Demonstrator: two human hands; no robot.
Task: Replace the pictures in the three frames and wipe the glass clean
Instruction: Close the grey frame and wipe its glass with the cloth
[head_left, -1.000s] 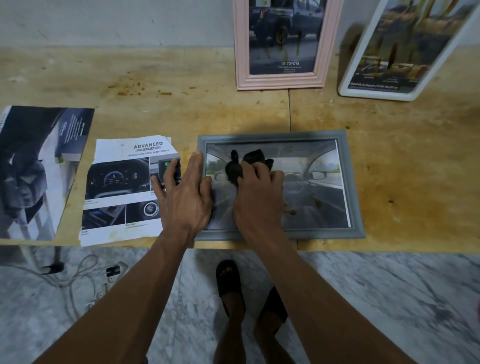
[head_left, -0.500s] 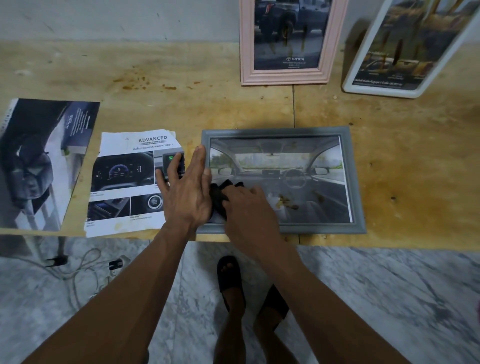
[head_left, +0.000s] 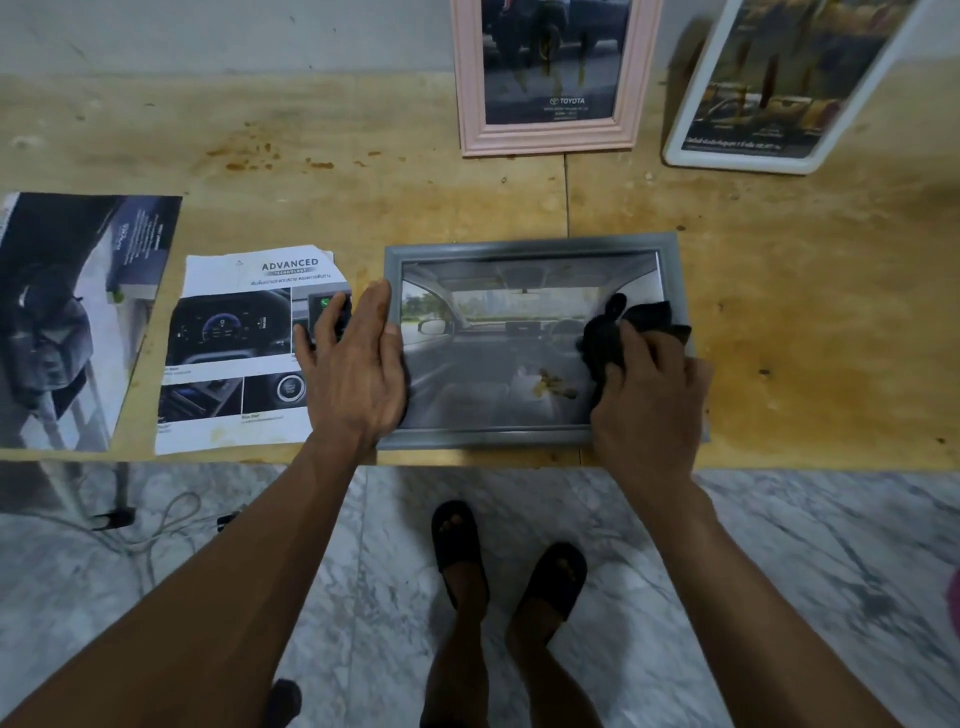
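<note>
**Cloth at the right end of the grey frame, other hand flat on its left edge**

The right hand (head_left: 647, 395) lies over the right end of the grey frame (head_left: 530, 247), fingers curled down on a black cloth (head_left: 621, 330) that it presses on the glass; part of the cloth sticks out beyond the fingers. The left hand (head_left: 353, 364) is spread flat, fingers straight and holding nothing, its thumb side resting on the left border of the frame and its other fingers on a torn brochure page (head_left: 244, 343) just beside it. Both forearms reach in from below.

The frame lies flat near the front edge of the wooden table (head_left: 363, 208), with a car-interior picture inside. Brownish spots (head_left: 556, 384) show on the glass, just left of the right hand.

A second page (head_left: 78, 312) lies further left. At the back a pink frame (head_left: 545, 137) and a white frame (head_left: 737, 161) stand, well apart from the hands. Below are the marble floor and two feet in dark sandals (head_left: 457, 545).
</note>
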